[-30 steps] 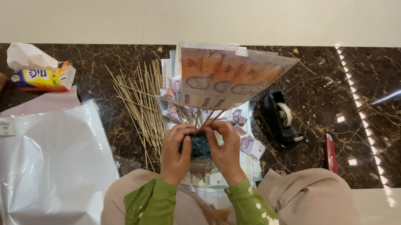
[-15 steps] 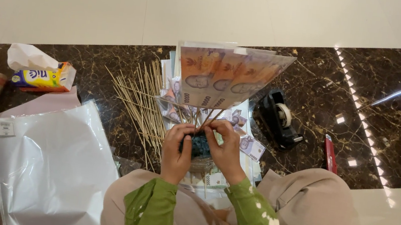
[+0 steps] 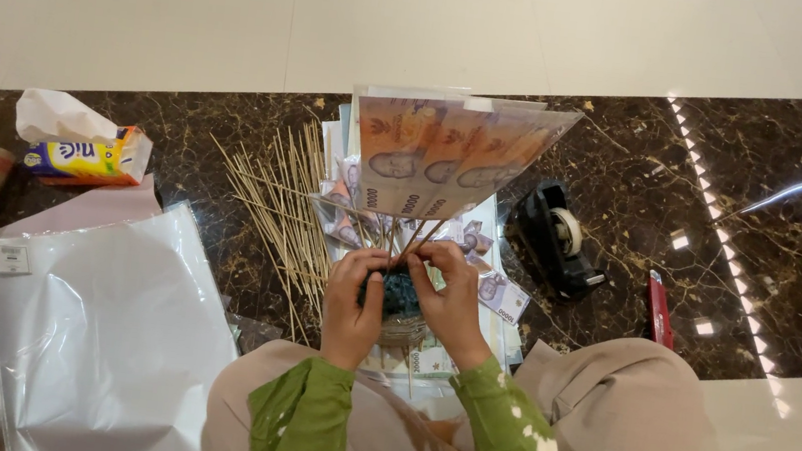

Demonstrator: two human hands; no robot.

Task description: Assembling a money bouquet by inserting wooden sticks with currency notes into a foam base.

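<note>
Both my hands meet over my lap, gripping a bunch of thin wooden skewers at its base. My left hand (image 3: 353, 306) and my right hand (image 3: 451, 297) close around a dark green-blue core (image 3: 401, 294) where the sticks join. Orange banknotes (image 3: 449, 155), each fixed to a stick, fan out upward from the bunch. My sleeves are green with white spots.
Loose wooden skewers (image 3: 283, 202) and more banknotes (image 3: 499, 292) lie on the dark marble floor. A black tape dispenser (image 3: 556, 238) sits to the right, a red cutter (image 3: 659, 307) beyond it. Clear plastic sheets (image 3: 98, 322) and a tissue pack (image 3: 82, 154) lie left.
</note>
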